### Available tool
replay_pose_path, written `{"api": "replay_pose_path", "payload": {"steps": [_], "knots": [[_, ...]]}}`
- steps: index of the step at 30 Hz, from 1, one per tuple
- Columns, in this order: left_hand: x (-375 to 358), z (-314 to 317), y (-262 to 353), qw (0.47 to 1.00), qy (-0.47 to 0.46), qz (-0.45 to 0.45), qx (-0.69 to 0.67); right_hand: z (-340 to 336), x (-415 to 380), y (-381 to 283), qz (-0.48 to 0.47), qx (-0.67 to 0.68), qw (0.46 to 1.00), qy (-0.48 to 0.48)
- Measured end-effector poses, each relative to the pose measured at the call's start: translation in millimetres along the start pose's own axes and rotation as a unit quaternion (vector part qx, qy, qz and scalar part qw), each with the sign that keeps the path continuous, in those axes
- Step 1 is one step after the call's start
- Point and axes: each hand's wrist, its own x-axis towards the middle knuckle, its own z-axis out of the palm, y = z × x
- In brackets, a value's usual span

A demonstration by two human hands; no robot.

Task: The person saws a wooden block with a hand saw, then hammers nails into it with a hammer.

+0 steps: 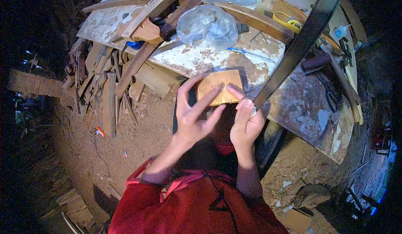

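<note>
My left hand [190, 118] holds a small, pale wooden block [213, 82] above the bench's front edge. Its fingers reach over the face, and short dark notches or marks run along the block's lower edge. In my right hand [246, 127], the fingers are curled around the narrow end of a long, flat metal blade [295, 45], which looks like a saw blade. It slants up to the right and has a hole near its far, wider end. Something white shows at my grip. My right index fingertip reaches onto the block's face.
A worn, paint-stained workbench [299, 118] carries a clear plastic bag [205, 26], a blue pen [251, 54], a yellow tape measure [289, 21] and scissors [328, 93]. Long timber pieces [157, 7] lie at the back left. Wood offcuts [109, 102] lean below on the sawdust floor.
</note>
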Motion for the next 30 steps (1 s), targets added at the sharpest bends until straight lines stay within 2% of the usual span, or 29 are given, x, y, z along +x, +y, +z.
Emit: {"api": "replay_pose_path", "payload": {"steps": [3, 4, 5, 7, 8, 11, 12, 15, 21, 26, 30], "knots": [[-15, 8, 6, 0.979, 0.15, -0.136, -0.034, 1, 1, -2, 0.003, 0.003, 1.0, 0.003], [-21, 11, 2, 0.969, 0.174, -0.164, -0.062, 1, 1, -2, 0.004, 0.005, 1.0, 0.004], [-23, 13, 0, 0.944, 0.159, -0.247, -0.151, 1, 1, -3, 0.006, 0.006, 1.0, 0.004], [-27, 14, -2, 0.849, 0.123, -0.402, -0.32, 0, 0, -3, 0.009, 0.009, 1.0, 0.001], [-31, 14, -13, 0.826, 0.044, -0.424, -0.368, 1, -1, -3, 0.01, 0.011, 1.0, 0.0], [-18, 4, -12, 0.712, -0.065, -0.476, -0.512, 2, -1, -5, 0.006, 0.024, 1.0, -0.001], [-12, 10, -11, 0.741, -0.036, -0.451, -0.496, 3, -1, -2, -0.002, 0.025, 1.0, 0.0], [-4, 10, -17, 0.75, -0.086, -0.437, -0.489, -3, -4, -5, 0.025, 0.022, 0.999, -0.015], [5, 11, -15, 0.757, -0.104, -0.459, -0.453, -6, -8, -9, 0.054, 0.003, 0.998, -0.029], [5, 9, -13, 0.765, -0.103, -0.451, -0.448, -4, -20, -27, 0.079, 0.096, 0.992, 0.009], [3, 9, -17, 0.783, -0.112, -0.439, -0.426, -14, -58, -12, 0.089, 0.027, 0.995, 0.036]]}}
